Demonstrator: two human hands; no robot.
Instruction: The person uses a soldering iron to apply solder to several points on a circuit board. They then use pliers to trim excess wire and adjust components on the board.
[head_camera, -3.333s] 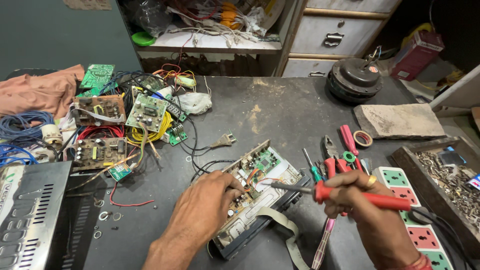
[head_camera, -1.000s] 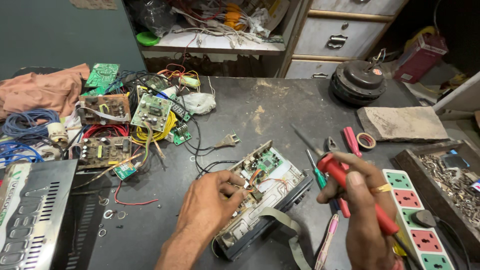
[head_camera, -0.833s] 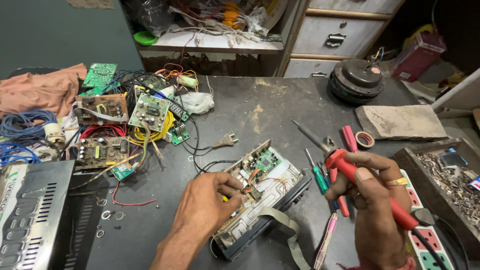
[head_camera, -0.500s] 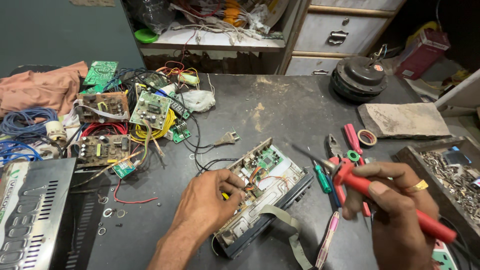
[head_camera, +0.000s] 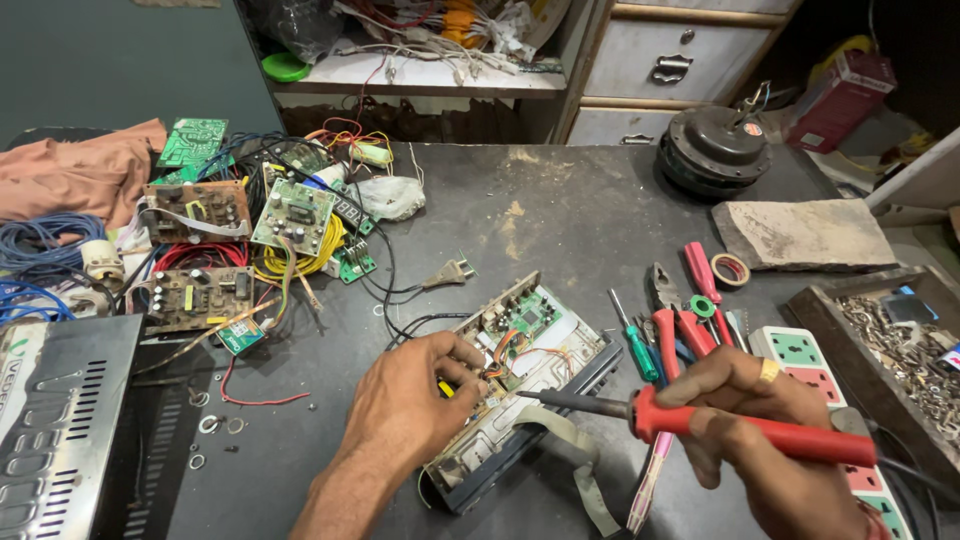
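Note:
An opened electronic unit (head_camera: 540, 345) with a green circuit board and orange wires lies on the dark worktable. My left hand (head_camera: 410, 400) rests on its left side, fingers pinched on a small yellow part at the wires. My right hand (head_camera: 770, 440), a ring on one finger, grips a red-handled soldering iron (head_camera: 740, 430). The iron lies nearly level, its dark tip (head_camera: 525, 395) pointing left just beside my left fingertips over the unit.
Pliers, screwdrivers and a tape roll (head_camera: 690, 300) lie right of the unit, above a white power strip (head_camera: 800, 350). A tray of metal bits (head_camera: 900, 350) stands far right. Circuit boards and wires (head_camera: 240, 230) crowd the left; a metal cover (head_camera: 60, 420) lies bottom left.
My right hand swung the soldering iron from raised and pointing away down to level, bringing its tip left onto the unit by my left fingers. The left hand stayed on the unit.

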